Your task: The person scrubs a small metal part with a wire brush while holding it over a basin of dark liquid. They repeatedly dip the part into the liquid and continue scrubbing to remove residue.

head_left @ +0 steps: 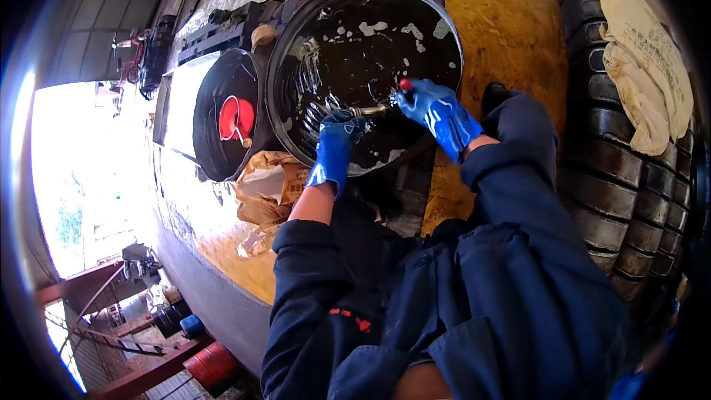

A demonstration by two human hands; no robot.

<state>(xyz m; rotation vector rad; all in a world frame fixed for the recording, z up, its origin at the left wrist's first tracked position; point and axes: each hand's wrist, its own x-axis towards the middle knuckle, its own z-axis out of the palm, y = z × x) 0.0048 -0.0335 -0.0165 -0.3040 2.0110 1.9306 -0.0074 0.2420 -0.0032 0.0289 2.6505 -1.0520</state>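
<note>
My left hand (pixel 341 137), in a blue rubber glove, is closed around a metal rod-like part (pixel 370 111) that points to the right over a large round black tub (pixel 275 96). Dark liquid (pixel 355 55) with patches of pale foam fills the tub. Facing it, my right hand (pixel 433 107), gloved the same way, is closed on a small tool with a red end (pixel 404 84). The tool's working end lies close to the tip of the metal part; whether they touch I cannot tell. Most of the tool is hidden by the glove.
A smaller black tub (pixel 207 126) holding a red dipper (pixel 237 118) stands left of the big one. Crumpled brown paper sacks (pixel 266 189) lie below it. At right is a large tyre (pixel 603 170) with a beige sack (pixel 648 67) on it. A red drum (pixel 211 367) is at lower left.
</note>
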